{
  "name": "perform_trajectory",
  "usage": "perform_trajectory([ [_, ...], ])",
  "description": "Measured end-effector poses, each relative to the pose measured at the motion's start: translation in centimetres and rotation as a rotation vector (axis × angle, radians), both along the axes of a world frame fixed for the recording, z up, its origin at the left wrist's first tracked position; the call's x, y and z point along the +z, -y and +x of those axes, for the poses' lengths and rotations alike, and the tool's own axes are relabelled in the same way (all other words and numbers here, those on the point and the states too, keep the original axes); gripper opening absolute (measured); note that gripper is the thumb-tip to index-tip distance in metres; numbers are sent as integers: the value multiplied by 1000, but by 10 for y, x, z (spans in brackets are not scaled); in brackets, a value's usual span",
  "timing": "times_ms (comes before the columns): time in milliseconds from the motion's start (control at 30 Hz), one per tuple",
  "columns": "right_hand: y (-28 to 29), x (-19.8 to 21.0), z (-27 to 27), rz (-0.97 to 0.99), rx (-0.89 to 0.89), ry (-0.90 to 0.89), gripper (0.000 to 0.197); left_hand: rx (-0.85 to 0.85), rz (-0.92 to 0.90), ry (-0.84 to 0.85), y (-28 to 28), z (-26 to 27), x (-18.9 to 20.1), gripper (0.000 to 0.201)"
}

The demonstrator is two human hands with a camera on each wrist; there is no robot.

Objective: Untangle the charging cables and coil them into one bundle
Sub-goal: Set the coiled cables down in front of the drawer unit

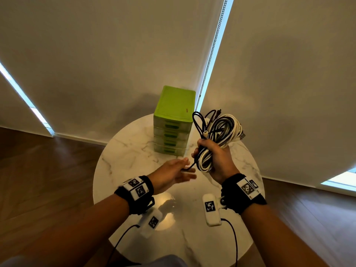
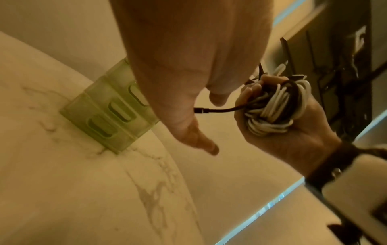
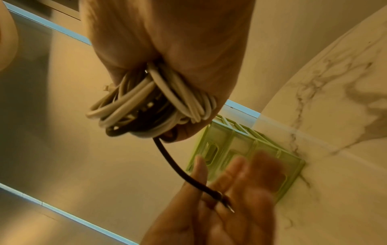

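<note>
Right hand (image 1: 215, 158) grips coiled white-and-black cable bundle (image 1: 217, 135) above tabletop (image 1: 125, 151), at 3 o'clock of green drawer box (image 1: 173, 120). Left hand (image 1: 173, 173) spread flat, loose black cable end (image 3: 217, 196) across its fingers. No readable writing; wrist tags show only patterns.

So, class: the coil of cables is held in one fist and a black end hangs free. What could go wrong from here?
1. The black cable tail hangs loose from the bundle; the open left hand is not gripping it, so it may stay untucked or uncoil.
2. The right hand grips the bundle only at the bottom; the upper loops fan out and could slip apart.
3. The green drawer unit stands close by; a swinging plug might hit it.
</note>
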State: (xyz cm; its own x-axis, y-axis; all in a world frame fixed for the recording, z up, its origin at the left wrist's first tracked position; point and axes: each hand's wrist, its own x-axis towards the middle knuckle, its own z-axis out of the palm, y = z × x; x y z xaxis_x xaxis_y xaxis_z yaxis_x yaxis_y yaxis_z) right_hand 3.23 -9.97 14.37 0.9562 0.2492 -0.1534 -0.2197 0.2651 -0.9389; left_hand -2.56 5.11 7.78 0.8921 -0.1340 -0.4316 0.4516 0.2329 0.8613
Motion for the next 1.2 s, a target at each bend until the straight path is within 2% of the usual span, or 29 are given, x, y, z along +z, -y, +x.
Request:
perform_trajectory([
  [167, 5, -5, -3, -111, 26, 19, 5, 358, -151, 63, -13, 19, 16, 31],
  [233, 8, -7, -5, -181, 64, 14, 12, 419, -170, 108, -18, 25, 27, 24],
  [333, 7, -4, -12, -283, 169, 38, 19, 476, -195, 168, -11, 32, 42, 27],
  [433, -2, 2, -15, -376, 262, 114, 18, 541, -322, 149, 5, 34, 51, 28],
  [567, -13, 5, -10, -428, 304, 205, 29, 532, -439, 168, 22, 32, 62, 57],
  [667, -17, 5, -6, -568, 261, 246, 36, 563, -402, 212, 23, 35, 68, 63],
  [733, -17, 4, -4, -658, 254, 261, 40, 518, -370, 243, 23, 37, 67, 68],
  [800, -17, 5, -3, -679, 285, 254, 44, 497, -297, 229, 24, 35, 69, 63],
  [933, -15, 4, -5, -577, 288, 223, 31, 461, -183, 218, 24, 36, 66, 56],
  [1033, -12, -1, -8, -480, 220, 219, 34, 430, -119, 183, 23, 40, 66, 53],
  [1100, -11, -4, -11, -420, 200, 220, 28, 379, -43, 195, 23, 39, 67, 52],
  [1200, -9, -6, -14, -317, 196, 164, 11, 218, 102, 255, 21, 39, 67, 65],
])
